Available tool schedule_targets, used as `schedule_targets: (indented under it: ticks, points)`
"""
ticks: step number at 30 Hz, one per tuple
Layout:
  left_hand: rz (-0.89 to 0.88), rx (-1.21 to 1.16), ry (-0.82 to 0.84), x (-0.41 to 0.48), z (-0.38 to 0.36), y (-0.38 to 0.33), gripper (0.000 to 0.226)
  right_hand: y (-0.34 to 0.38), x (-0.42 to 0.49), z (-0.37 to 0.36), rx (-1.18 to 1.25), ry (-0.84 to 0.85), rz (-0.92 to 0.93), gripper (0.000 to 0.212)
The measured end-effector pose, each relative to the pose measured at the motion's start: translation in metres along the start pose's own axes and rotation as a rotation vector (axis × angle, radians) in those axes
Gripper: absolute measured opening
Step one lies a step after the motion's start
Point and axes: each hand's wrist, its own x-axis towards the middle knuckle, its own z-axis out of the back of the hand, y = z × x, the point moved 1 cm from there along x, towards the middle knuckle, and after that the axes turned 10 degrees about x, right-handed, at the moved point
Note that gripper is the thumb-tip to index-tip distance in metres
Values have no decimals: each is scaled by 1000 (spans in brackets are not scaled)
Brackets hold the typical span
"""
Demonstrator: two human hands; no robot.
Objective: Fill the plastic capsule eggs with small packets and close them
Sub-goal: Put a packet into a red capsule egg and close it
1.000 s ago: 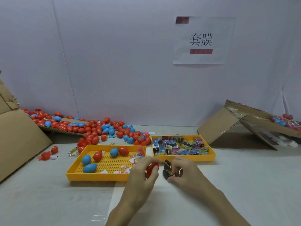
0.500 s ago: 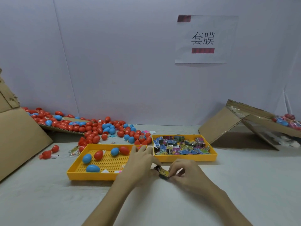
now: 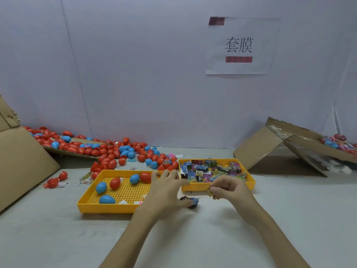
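My left hand (image 3: 166, 192) lies with its fingers stretched out over the gap between the two yellow trays. Its thumb is next to a dark and blue packet (image 3: 190, 202) on the table. My right hand (image 3: 230, 188) pinches a small yellow packet (image 3: 209, 191) just in front of the packet tray (image 3: 251, 183), which is full of several colourful packets. The egg tray (image 3: 87, 206) holds several red and blue capsule eggs, among them a blue one (image 3: 107, 199) at its front. No egg shows in either hand.
A heap of red and blue eggs (image 3: 116, 151) spreads along the back left, partly on a cardboard flap. A cardboard box (image 3: 21, 163) stands at the left. Another cardboard box (image 3: 280, 144) with wrapped eggs lies at the right.
The red egg seen in my left hand a second ago is out of sight. My hands have drawn apart, the right one keeping a yellow packet and a dark packet left on the table.
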Motion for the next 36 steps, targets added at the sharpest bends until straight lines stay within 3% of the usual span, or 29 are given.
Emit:
schedule_targets:
  ticks: [4,8,12,15,19,26,36]
  points:
    - [11,-399,-133,-10,13,-15,66,3,-1,-7,163,13,-39,10]
    - [40,-796,-148,-15,14,-27,30,4,-1,-5,224,2,-65,10]
    - [71,-1039,-152,-22,10,-30,23,2,1,-4,253,4,-81,9]
    - [84,-1087,-167,-24,6,-32,22,2,0,-5,281,35,-89,15]
    - [104,-1117,-202,-26,5,-32,9,0,-1,-8,292,71,-74,7]
    - [151,-1077,-244,-28,3,-33,10,-1,-1,-13,182,121,-101,25]
    - [107,-929,-200,-30,3,-37,17,-3,-3,-19,77,162,-86,21]
